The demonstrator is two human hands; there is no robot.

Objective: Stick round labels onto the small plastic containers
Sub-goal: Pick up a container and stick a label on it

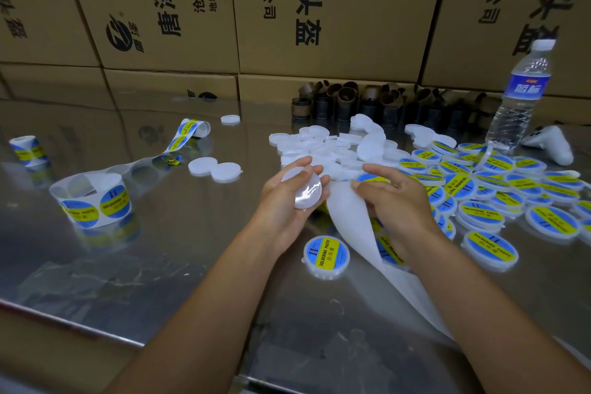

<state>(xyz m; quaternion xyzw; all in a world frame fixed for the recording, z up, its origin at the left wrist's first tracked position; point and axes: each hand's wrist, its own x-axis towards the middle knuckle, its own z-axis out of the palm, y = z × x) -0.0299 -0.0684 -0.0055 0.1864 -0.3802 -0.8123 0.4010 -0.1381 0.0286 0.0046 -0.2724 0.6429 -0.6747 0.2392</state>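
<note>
labelled container [326,255] flat on tabletop [160,233], near both wrists | left grip [283,201] curled round bare container [303,189], tilted | right grip [393,201] pinches backing strip [355,227] at a label [371,177], just beside that container | unlabelled pile [332,147] beyond

a: surface?
b: steel table [166,269], reflective.
a: left side?
b: label rolls [92,201], one unspooled.
a: centre, right?
b: plain containers [332,147] lay heaped; labelled containers [483,214] spread; water bottle [519,99] stood; cardboard cores [345,99] behind.
</note>
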